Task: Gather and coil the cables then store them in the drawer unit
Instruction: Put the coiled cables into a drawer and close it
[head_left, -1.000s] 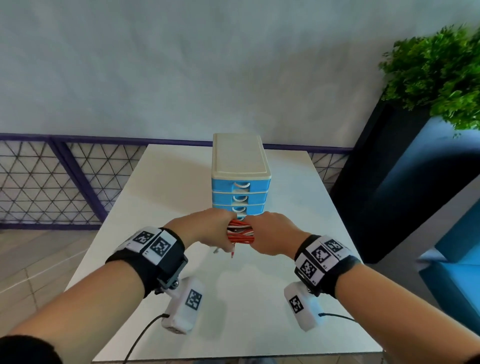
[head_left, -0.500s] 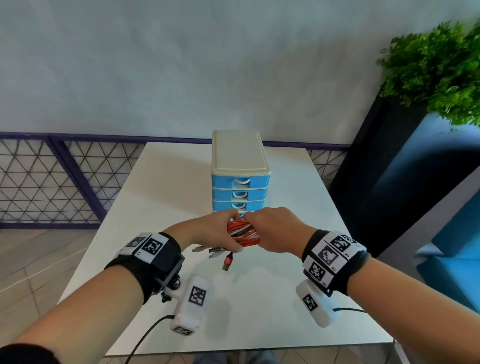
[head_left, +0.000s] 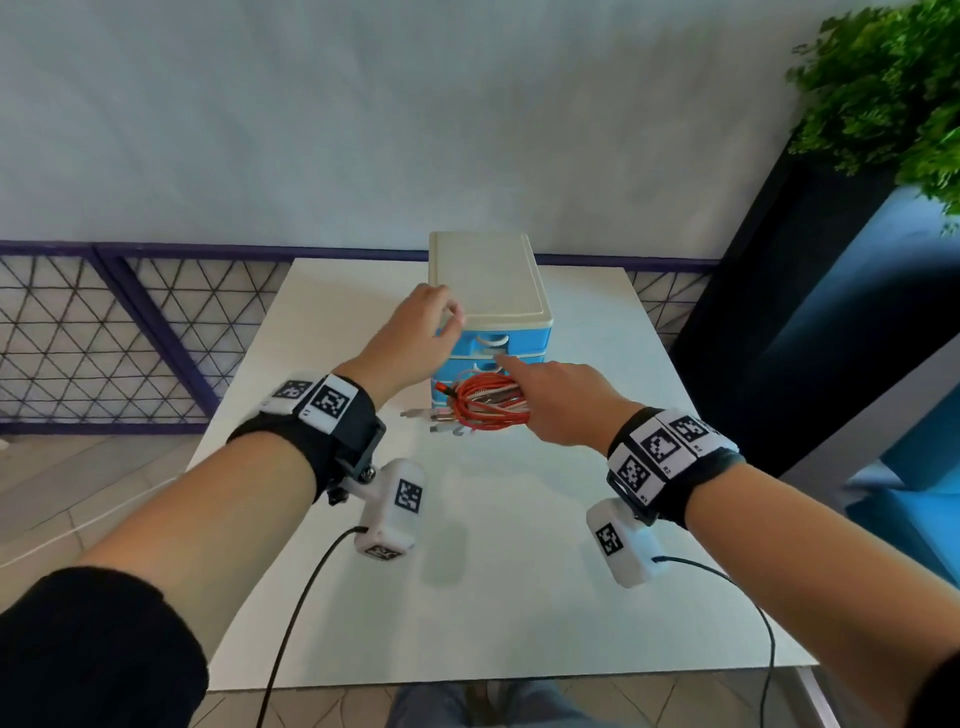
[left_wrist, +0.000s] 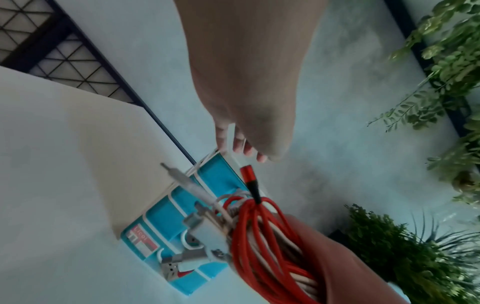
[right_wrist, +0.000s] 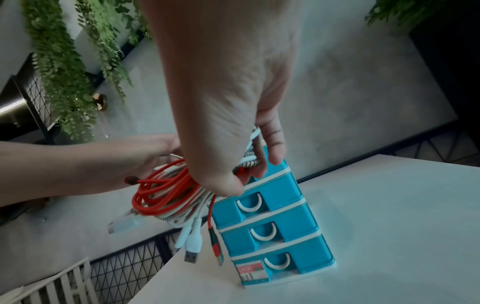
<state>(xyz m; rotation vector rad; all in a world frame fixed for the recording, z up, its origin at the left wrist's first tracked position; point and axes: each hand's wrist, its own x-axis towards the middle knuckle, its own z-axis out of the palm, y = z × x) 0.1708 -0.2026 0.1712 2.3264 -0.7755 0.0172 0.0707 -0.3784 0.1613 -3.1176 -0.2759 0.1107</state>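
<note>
A coil of red and white cables (head_left: 488, 410) is gripped in the right hand (head_left: 563, 402), held just in front of the closed drawer unit (head_left: 519, 338). The left hand (head_left: 415, 332) is laid loosely spread on the unit's top front corner. The bundle is judged light and springy; loose plugs may be snagged at drawer edges, though free table (head_left: 519, 571) is left around.

A coiled bundle of red and white cables (head_left: 488, 408) hangs before the seemingly shut blue drawer unit (head_left: 511, 340).
</note>
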